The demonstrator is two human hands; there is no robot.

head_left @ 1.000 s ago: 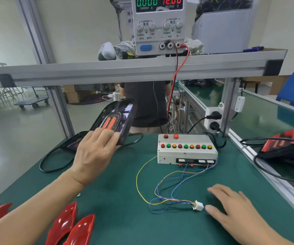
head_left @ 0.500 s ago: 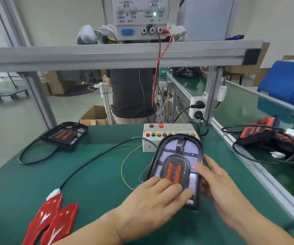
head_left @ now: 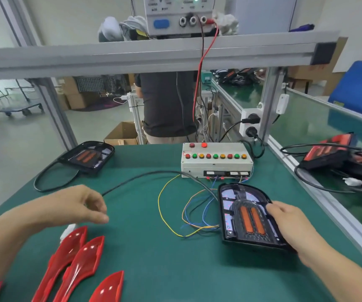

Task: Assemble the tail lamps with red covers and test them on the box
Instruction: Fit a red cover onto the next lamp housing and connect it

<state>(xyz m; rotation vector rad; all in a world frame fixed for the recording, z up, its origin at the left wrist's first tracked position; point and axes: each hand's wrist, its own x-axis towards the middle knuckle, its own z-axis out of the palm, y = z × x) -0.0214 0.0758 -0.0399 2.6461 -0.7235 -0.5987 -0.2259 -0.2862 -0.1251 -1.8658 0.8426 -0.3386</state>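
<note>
1. Right hand [head_left: 293, 227]: rests on the right edge of tail lamp [head_left: 247, 216], fingers curled over its rim, lamp flat on the surface [head_left: 154, 258].
2. Left hand [head_left: 77, 205]: fingers loosely curled; whether they pinch the black cable [head_left: 145, 174] just beside them, cannot tell.
3. Red covers [head_left: 77, 256]: just below left hand.
4. Test box [head_left: 217, 159]: beyond right hand.
5. Risk: coloured wires [head_left: 175, 205] lie under the lamp's left edge; sliding it may snag them.

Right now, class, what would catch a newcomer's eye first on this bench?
Probably the red covers fanned out at the near left of the green mat. Next, the tail lamp with two orange strips at the near right, held by the right hand. Behind it sits the test box with its row of coloured buttons.
</note>
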